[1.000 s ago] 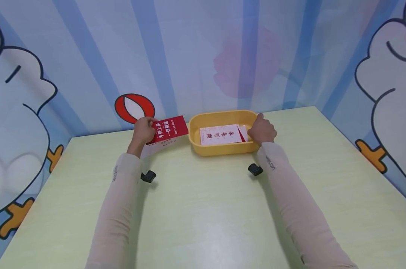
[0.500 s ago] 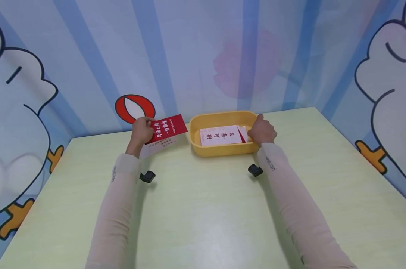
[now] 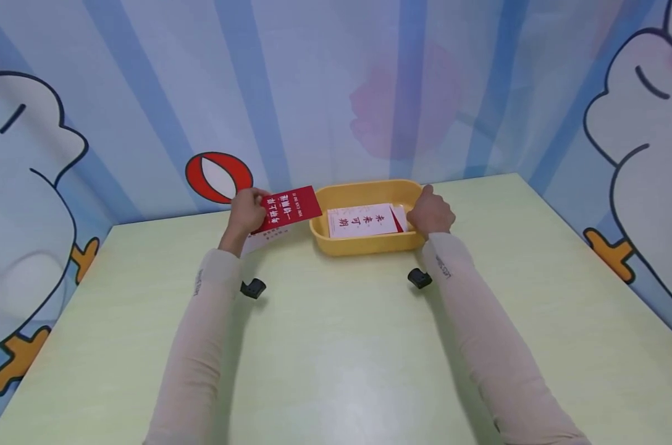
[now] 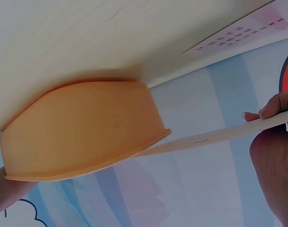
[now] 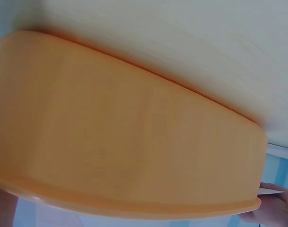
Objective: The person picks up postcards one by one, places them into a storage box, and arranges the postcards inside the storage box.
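Note:
My left hand [image 3: 247, 211] pinches a red card [image 3: 291, 208] with white characters by its left end. Held above the table, the card overlaps the left rim of a yellow plastic basin [image 3: 364, 247] in the head view. Seen edge-on in the left wrist view, the card [image 4: 205, 138] is a thin strip between thumb and fingers [image 4: 276, 105]. At the basin's right end, my right hand [image 3: 432, 213] grips the rim. Inside the basin lie a pale card with red characters [image 3: 362, 221] and others partly hidden beneath it.
A pale printed card [image 4: 243, 34] lies on the table [image 3: 325, 346] below the red one. Behind the table's back edge hangs a blue striped cloth [image 3: 325, 93] with printed figures. Small black cameras [image 3: 253, 288] sit at both wrists.
My left hand has moved right with the red card, bringing its far corner over the basin's left rim. My right hand stays at the basin's right end.

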Action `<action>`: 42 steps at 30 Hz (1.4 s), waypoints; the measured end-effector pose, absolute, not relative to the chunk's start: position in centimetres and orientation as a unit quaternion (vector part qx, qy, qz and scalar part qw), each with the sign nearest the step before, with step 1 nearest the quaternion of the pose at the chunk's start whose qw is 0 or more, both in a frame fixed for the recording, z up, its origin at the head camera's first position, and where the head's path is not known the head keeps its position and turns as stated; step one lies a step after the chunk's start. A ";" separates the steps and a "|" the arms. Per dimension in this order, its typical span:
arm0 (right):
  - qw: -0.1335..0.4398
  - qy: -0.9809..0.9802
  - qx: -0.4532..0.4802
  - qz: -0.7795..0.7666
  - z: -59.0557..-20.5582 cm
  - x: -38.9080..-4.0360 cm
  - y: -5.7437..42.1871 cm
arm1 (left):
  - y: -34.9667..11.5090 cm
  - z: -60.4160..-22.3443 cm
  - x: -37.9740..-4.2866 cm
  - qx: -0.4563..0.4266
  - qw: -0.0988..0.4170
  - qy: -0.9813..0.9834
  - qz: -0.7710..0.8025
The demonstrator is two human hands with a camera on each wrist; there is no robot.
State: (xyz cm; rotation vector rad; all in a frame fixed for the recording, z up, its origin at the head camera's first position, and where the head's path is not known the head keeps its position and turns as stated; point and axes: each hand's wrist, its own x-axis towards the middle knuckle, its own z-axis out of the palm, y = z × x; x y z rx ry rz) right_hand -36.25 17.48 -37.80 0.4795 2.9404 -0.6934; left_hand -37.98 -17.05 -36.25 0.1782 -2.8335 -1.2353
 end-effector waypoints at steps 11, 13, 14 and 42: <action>0.044 0.959 0.156 -0.232 -37.8 -36.4 17.6 | -15.3 -36.4 -38.3 0.043 0.018 -0.917 -0.397; 0.045 0.959 0.156 -0.233 -37.9 -36.5 17.6 | -15.1 -36.5 -38.4 0.037 0.019 -0.917 -0.397; 0.045 0.958 0.157 -0.234 -37.9 -36.5 17.6 | -14.9 -36.5 -38.4 0.033 0.020 -0.917 -0.397; 0.039 0.962 0.159 -0.220 -38.0 -36.6 17.6 | -9.6 -36.5 -38.5 -0.002 0.014 -0.919 -0.395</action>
